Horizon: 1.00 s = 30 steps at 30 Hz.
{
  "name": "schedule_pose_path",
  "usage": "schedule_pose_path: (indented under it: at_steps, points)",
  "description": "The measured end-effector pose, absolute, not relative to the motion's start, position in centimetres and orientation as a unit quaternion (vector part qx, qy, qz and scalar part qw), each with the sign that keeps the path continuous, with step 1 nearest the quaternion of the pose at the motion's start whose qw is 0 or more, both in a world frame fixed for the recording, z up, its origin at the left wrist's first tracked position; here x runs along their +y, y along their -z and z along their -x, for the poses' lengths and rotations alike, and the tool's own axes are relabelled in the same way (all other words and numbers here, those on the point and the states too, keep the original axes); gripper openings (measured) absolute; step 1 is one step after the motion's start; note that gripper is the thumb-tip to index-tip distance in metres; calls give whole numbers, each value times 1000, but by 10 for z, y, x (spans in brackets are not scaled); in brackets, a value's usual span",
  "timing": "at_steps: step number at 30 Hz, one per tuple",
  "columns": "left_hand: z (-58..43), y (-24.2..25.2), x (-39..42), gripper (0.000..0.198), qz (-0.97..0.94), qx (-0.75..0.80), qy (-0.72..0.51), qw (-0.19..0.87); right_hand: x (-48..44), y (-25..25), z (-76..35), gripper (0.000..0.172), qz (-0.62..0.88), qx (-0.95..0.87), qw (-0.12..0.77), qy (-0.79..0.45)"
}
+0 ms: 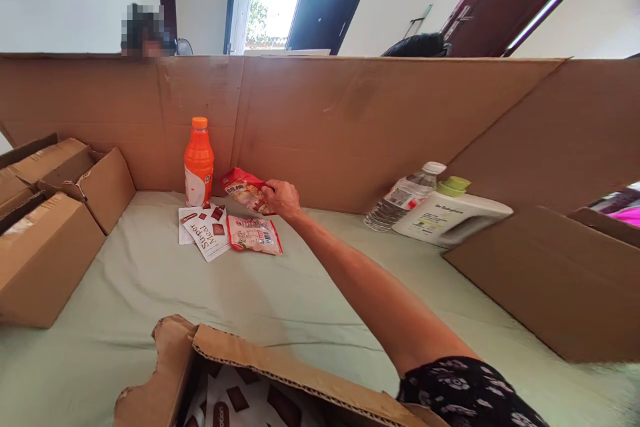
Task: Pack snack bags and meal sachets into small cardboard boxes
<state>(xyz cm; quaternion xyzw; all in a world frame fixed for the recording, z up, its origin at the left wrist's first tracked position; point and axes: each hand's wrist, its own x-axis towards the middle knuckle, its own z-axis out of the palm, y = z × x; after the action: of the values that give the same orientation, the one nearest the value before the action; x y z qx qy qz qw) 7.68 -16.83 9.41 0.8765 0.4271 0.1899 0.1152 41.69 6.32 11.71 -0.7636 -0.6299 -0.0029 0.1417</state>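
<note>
My right hand [283, 198] reaches far forward, its fingers closed on the edge of a red snack packet [245, 191] that is tilted up off the cloth. A second snack packet [255, 235], pale with a red edge, lies flat just below it. To its left, white packets with brown squares [206, 230] overlap on the cloth, one reading "Su-per Meal". Behind them stands an orange bottle [199, 163] with an orange cap. Close to me, an open cardboard box [280, 367] holds more white packets [240, 400] with brown squares. My left hand is out of view.
A clear plastic bottle [405, 195] leans against a white jug [445, 215] with a green cap on the right. Cardboard boxes [55, 260] stand at the left, another [550, 280] at the right. A cardboard wall [350, 127] runs along the back; a person [147, 30] is beyond it.
</note>
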Motion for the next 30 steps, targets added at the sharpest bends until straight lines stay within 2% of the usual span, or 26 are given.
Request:
schedule_pose_path:
  at_steps: [7, 13, 17, 22, 27, 28, 30]
  points:
    - [-70, -86, -171, 35, -870, 427, -217, 120, 38, -118, -398, 43, 725, -662, 188, 31]
    - [-73, -66, -163, 22, -872, 412, -241, 107, 12, -77, -327, 28, 612, -781, 118, -31]
    - [-80, -50, -155, 21, -877, 397, -256, 89, 6, -54, -291, 59, 611, -787, 79, -32]
    - [-84, -44, -153, 30, -881, 376, -280, 60, 8, -52, -277, 56, 643, -763, 58, -31]
    - [-86, -55, -192, 37, -881, 339, -328, 17, -2, -55, -266, 81, 656, -752, 58, -27]
    - [-87, -59, -206, 35, -881, 330, -339, 7, -3, -55, -264, 77, 660, -748, 60, -28]
    - [-93, -65, -233, 29, -880, 313, -356, -13, -4, -57, -263, 59, 666, -743, 61, -35]
